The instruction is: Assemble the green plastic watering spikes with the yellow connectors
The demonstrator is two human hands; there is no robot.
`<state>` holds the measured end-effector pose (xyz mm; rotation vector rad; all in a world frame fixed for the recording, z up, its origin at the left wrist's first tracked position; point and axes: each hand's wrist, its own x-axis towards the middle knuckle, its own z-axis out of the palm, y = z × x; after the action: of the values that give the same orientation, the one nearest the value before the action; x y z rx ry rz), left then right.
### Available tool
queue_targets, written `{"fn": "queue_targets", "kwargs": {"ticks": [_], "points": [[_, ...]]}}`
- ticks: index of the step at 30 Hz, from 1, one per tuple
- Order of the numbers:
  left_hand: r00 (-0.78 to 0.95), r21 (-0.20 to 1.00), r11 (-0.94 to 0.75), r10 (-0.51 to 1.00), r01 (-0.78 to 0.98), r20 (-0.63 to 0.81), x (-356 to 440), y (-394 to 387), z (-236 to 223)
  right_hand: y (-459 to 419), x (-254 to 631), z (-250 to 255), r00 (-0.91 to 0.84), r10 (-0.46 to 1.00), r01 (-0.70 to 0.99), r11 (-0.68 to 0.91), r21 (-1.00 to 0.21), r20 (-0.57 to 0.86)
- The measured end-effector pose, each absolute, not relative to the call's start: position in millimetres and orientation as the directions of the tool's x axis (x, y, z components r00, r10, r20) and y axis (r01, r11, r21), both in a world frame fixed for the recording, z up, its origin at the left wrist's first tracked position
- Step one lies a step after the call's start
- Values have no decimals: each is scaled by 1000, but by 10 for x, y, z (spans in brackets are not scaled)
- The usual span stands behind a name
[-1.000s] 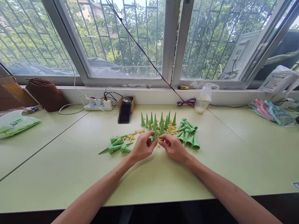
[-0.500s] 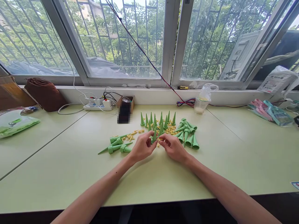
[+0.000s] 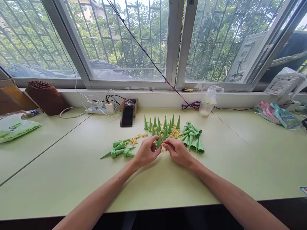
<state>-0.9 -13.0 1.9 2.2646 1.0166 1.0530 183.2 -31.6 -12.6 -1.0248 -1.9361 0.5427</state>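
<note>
My left hand point(image 3: 146, 150) is closed around the base of a green plastic watering spike point(image 3: 159, 140), its tip pointing up. Close beside it, my right hand point(image 3: 178, 151) pinches thumb and fingers together at the spike's lower side. A small yellow piece seems to be at those fingertips, mostly hidden. Just beyond both hands, several green spikes point(image 3: 165, 131) stand upright among scattered small yellow pieces point(image 3: 177, 131). A heap of green cones point(image 3: 192, 136) lies to the right of my right hand. Left of my left hand, several capped green spikes point(image 3: 120, 152) lie on their sides near more yellow pieces point(image 3: 135, 139).
At the back of the pale table point(image 3: 153, 191) are a power strip point(image 3: 100, 110), a small box point(image 3: 129, 108) with a dark pixelated object before it, and a plastic cup point(image 3: 206, 108) holding a bag. Packaged pink and blue items point(image 3: 278, 112) lie far right, a green-white packet point(image 3: 19, 127) far left.
My right fingertips shift slightly at the spike's side, and the yellow piece there shows less. My left hand keeps its hold on the spike; the rest stays in place.
</note>
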Motion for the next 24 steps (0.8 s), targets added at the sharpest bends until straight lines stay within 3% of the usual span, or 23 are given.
{"fn": "queue_targets", "kwargs": {"ticks": [24], "points": [[481, 615, -655, 749, 438, 455, 23, -162, 0, -287, 1826, -161, -264, 828, 474, 558, -681, 495]]}}
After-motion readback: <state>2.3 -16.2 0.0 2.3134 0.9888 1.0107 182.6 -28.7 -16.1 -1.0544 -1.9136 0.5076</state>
